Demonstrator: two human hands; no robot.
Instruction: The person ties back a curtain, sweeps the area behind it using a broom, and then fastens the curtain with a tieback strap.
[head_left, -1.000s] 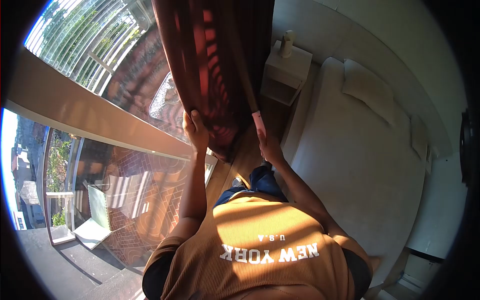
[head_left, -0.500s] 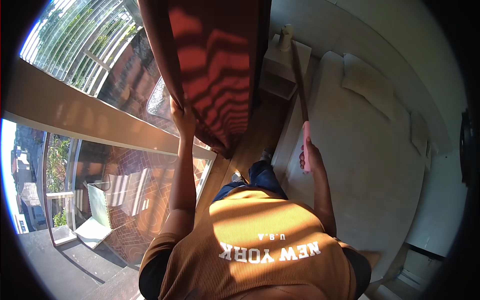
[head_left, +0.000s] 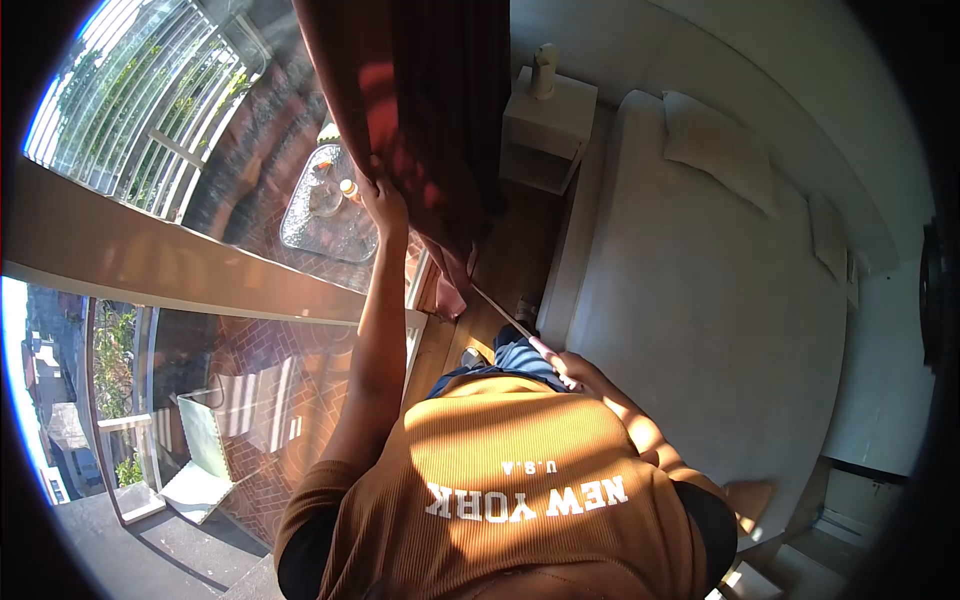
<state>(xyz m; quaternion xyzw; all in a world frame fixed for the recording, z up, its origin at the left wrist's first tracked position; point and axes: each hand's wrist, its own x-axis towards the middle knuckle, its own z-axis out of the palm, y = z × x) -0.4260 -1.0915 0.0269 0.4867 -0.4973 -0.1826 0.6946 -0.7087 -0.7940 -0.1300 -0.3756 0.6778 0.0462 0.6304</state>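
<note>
A dark red curtain (head_left: 425,110) hangs beside the glass door, and my left hand (head_left: 385,205) is closed on its edge, arm stretched forward. My right hand (head_left: 580,372), low in front of my waist, grips the pink handle of a long thin stick (head_left: 510,318). The stick slants forward and left, its far end close to the curtain's lower part; whether it touches the cloth I cannot tell. Part of the handle is hidden by my fingers.
A bed (head_left: 710,300) with pillows (head_left: 715,145) lies to my right. Beyond it stands a white nightstand (head_left: 548,115) with a pale object (head_left: 543,72) on top. Left, past the glass, are a glass-topped table (head_left: 325,225) and a white chair (head_left: 200,460).
My right hand has come down and left towards my waist, swinging the stick from beside the bed to the curtain's lower part. My left hand has shifted slightly right with the curtain edge.
</note>
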